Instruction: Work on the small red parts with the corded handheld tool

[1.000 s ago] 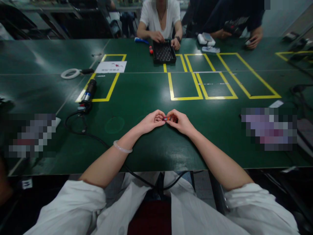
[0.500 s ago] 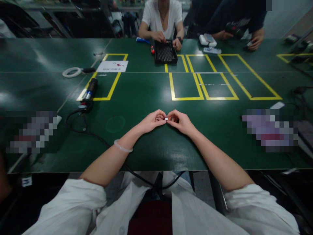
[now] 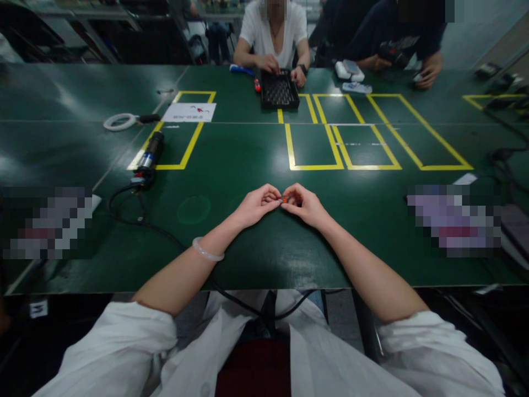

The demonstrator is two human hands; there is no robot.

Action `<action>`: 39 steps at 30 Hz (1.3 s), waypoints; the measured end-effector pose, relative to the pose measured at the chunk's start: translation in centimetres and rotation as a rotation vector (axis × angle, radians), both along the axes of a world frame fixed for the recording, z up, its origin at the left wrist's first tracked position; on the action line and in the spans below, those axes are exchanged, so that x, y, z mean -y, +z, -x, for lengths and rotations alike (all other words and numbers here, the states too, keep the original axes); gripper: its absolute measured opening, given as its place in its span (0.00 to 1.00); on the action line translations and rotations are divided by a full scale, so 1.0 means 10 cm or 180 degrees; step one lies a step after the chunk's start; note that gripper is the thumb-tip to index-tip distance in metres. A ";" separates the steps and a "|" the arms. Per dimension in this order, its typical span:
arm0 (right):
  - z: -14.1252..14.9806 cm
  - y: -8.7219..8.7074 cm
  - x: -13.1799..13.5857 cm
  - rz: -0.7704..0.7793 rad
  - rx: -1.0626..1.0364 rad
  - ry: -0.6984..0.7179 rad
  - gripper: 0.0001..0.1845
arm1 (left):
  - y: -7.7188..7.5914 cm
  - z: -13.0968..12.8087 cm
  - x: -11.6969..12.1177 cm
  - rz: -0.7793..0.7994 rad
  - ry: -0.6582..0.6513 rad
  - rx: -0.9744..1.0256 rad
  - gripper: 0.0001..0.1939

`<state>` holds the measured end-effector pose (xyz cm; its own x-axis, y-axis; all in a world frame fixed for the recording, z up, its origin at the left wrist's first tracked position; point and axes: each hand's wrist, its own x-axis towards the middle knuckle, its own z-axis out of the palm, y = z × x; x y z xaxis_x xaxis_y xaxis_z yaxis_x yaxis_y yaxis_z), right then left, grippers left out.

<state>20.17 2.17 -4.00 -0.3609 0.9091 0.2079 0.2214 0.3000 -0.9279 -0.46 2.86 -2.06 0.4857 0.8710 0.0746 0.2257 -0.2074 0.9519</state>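
Just above the green table [image 3: 248,259], my left hand [image 3: 263,203] and my right hand [image 3: 302,204] meet fingertip to fingertip. Between them is a tiny orange and dark piece [image 3: 285,199], too small for me to name. Fingers of both hands are curled in a pinch on it, and they cover most of its shape. A translucent bangle [image 3: 206,251] circles my left wrist.
A cylindrical black tool [image 3: 149,151] with a cable lies at left, near a white cable coil [image 3: 119,122] and a printed sheet [image 3: 190,112]. Yellow tape outlines [image 3: 316,166] mark the table. Opposite, a person handles a black tray [image 3: 280,103]; another sits right of them.
The small piece has turned between my fingertips: a white face showed before, and now orange and dark parts show. Both hands stay in nearly the same place.
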 end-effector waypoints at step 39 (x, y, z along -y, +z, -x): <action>0.01 0.03 0.02 0.0036 -0.0155 0.0000 0.13 | 0.00 -0.01 0.05 -0.0549 0.0041 -0.0259 0.16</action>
